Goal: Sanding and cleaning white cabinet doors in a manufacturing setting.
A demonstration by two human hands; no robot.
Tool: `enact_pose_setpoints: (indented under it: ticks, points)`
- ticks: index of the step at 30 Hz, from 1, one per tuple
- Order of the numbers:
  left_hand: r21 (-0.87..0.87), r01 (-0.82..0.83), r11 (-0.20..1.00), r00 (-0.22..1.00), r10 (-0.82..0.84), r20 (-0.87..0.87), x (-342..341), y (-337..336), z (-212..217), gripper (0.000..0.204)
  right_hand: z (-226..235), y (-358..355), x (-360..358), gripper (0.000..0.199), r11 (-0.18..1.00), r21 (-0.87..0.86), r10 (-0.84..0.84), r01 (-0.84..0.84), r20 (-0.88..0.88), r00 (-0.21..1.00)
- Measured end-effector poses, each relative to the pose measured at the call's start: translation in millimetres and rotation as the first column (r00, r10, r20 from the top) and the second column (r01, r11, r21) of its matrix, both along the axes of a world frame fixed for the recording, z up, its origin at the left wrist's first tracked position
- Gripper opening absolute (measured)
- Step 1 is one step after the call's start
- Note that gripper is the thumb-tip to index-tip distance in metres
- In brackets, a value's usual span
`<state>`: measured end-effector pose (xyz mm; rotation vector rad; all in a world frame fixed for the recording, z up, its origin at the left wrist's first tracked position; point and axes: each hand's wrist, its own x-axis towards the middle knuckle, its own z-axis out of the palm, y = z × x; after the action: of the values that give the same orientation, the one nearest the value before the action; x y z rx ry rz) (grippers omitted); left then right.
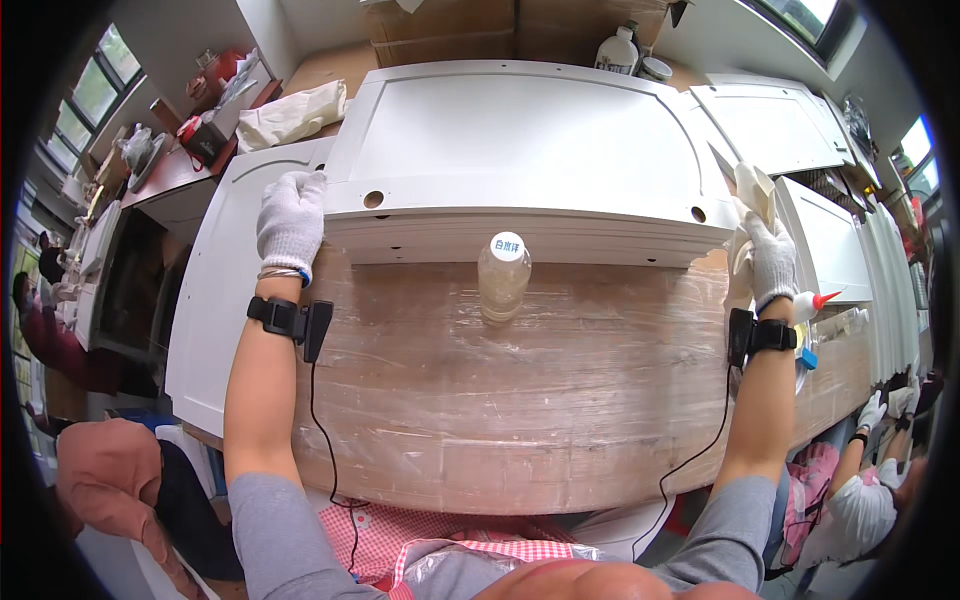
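1. Perhaps for steadiness, white-gloved left hand (291,222) curls at the left edge of the topmost white rectangular panel (510,135); grip unclear.
2. White-gloved right hand (771,262) clutches cream cloth (757,192) by the opposite edge.

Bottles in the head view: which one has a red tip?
The small bottle beside the right hand: its pointed red tip sets it apart from the clear, white-capped bottle and the rear white bottle.

White knit gloves (291,222) cover both hands (772,264). Below the left glove is a bracelet (286,272); below both, black straps (774,336) bear black boxes (317,332) with cables (314,395). Farther below them come grey sleeves (280,535) and a pink-checked apron (525,549).
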<state>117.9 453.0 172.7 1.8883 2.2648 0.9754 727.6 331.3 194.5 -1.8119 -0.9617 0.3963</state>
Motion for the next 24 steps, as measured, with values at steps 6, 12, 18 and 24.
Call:
enact_pose_setpoints:
  ticks: [6, 12, 18, 24]
  points:
    - [0.015, 0.116, 0.993, 0.956, -0.116, 0.269, -9, -25, -42, 0.057, -19, -20, -9, 0.036, 0.997, 0.045, -0.073, 0.065, 0.223, 0.972]
    - [-0.032, 0.010, 0.999, 0.935, 0.002, 0.354, 10, -27, -36, 0.054, -44, 17, 1, 0.035, 0.998, -0.050, 0.009, 0.028, 0.616, 0.788]
    - [-0.168, 0.037, 0.985, 0.921, 0.032, 0.389, 16, -35, -16, 0.054, -12, 9, -1, 0.045, 0.988, 0.153, -0.134, -0.036, 0.938, 0.319]
    - [-0.096, -0.013, 0.995, 0.823, 0.065, 0.564, 20, -58, -21, 0.056, 20, -53, -17, 0.031, 0.948, 0.280, 0.047, -0.150, 0.342, 0.938]
